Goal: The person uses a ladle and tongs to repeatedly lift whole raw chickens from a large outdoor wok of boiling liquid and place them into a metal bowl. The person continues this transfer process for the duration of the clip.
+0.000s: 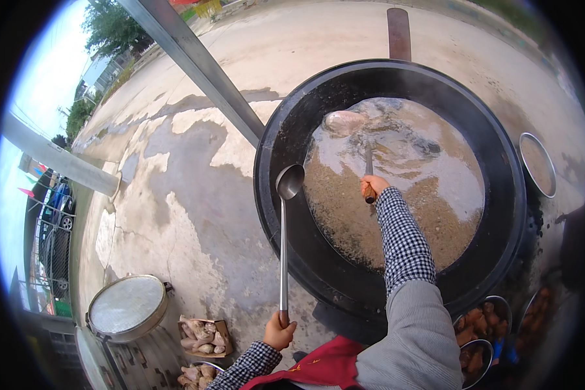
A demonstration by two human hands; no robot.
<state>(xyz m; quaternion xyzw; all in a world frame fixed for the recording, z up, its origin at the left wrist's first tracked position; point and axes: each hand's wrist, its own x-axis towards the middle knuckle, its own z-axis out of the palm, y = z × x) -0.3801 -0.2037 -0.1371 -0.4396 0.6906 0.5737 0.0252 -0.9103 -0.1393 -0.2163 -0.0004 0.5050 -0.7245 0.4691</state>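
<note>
A large black wok-like cauldron point(273, 146) stands before me, holding bubbling liquid point(341, 204) partly covered with brown froth. My right hand point(374, 187) is over the liquid, closed around the handle of a long tool point(369, 163). That tool slants away from me, its far end hidden under the surface. A pale, rounded lump, probably meat point(343, 122), breaks the surface near the far left wall. Lower down, my left hand point(279, 332) grips the end of a long metal ladle point(283, 243). The ladle's bowl looks empty and appears over the cauldron's left inner wall.
Raw poultry pieces fill a cardboard box point(228, 336) at lower left, with more in a bowl point(217, 364) below. A lidded metal drum point(126, 307) stands left of them. Browned pieces fill bowls point(507, 309) at lower right. A metal post point(200, 73) rises beside the cauldron.
</note>
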